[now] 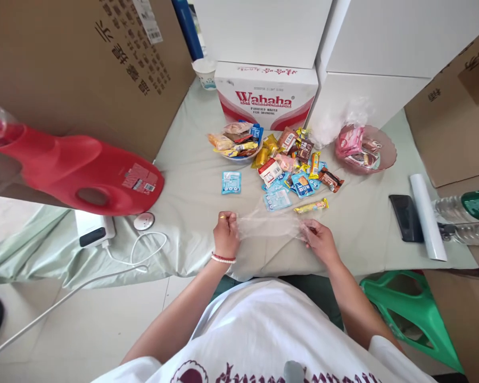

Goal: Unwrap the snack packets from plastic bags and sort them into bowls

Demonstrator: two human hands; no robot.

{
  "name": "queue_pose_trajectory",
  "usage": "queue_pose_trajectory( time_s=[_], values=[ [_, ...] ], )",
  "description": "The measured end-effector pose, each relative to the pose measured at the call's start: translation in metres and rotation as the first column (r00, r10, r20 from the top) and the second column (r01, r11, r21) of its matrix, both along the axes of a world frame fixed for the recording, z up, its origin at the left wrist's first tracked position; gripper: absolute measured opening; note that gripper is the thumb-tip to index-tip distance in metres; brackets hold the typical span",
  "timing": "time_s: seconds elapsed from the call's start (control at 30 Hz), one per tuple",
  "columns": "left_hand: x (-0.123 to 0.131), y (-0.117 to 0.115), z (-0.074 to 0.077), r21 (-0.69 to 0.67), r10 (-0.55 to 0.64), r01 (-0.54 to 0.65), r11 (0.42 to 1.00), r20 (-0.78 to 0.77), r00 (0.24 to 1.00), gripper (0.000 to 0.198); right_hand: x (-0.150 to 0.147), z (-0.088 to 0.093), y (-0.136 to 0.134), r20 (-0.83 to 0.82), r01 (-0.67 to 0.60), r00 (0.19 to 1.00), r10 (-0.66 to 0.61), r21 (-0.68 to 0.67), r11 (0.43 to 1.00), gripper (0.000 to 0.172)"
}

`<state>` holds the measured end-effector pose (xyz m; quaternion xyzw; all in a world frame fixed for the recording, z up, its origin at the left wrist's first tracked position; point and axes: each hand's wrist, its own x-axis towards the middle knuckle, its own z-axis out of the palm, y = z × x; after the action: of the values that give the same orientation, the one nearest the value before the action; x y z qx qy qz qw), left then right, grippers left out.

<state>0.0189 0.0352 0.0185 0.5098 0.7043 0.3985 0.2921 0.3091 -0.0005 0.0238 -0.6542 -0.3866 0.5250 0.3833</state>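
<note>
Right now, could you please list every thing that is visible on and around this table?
clear plastic bag: one, transparent, stretched between both hands
snack packets: many, mixed colours, loose pile mid-table
blue sachet: one, blue, apart, left of the pile
pink bowl: one, pink, right of the pile, holds packets
Wahaha water carton: one, white and red, behind the pile
paper cup: one, white, left of the carton
detergent jug: one, red, on its side at left
phone: one, black, at right
white roll: one, white, beside the phone
left hand: pinches the bag's left end
right hand: pinches the bag's right end
</note>
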Motion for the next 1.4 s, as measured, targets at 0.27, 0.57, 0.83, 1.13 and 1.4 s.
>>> queue_pose_trajectory(
  time_s=[0.27, 0.57, 0.83, 1.13, 1.4],
  values=[
    [-0.039, -0.024, -0.013, 0.015, -0.296, 0.32, 0.947, -0.342, 0.892, 0.046, -0.002, -0.009, 0.014, 0.257, -0.21, 0.955, 0.148, 0.233, 0.949, 0.035],
    [-0.038, 0.002, -0.013, 0.047, -0.032, 0.049, 0.998, -0.317, 0.948, 0.027, 0.024, -0.008, 0.005, 0.484, -0.225, 0.874, 0.047, 0.318, 0.921, 0.032],
    [-0.023, -0.004, -0.013, 0.213, -0.305, 0.609, 0.764, -0.712, 0.632, 0.017, 0.021, -0.008, -0.005, 0.568, -0.221, 0.823, 0.003, 0.315, 0.923, 0.035],
    [-0.043, 0.001, -0.004, -0.004, -0.501, 0.622, 0.783, -0.596, 0.627, 0.046, 0.051, -0.007, -0.03, 0.636, -0.247, 0.771, -0.021, 0.33, 0.911, 0.036],
    [-0.009, 0.002, -0.007, -0.008, -0.289, 0.321, 0.947, -0.457, 0.841, 0.031, 0.042, -0.012, -0.043, 0.701, -0.227, 0.705, -0.108, 0.367, 0.902, 0.037]
  ],
)
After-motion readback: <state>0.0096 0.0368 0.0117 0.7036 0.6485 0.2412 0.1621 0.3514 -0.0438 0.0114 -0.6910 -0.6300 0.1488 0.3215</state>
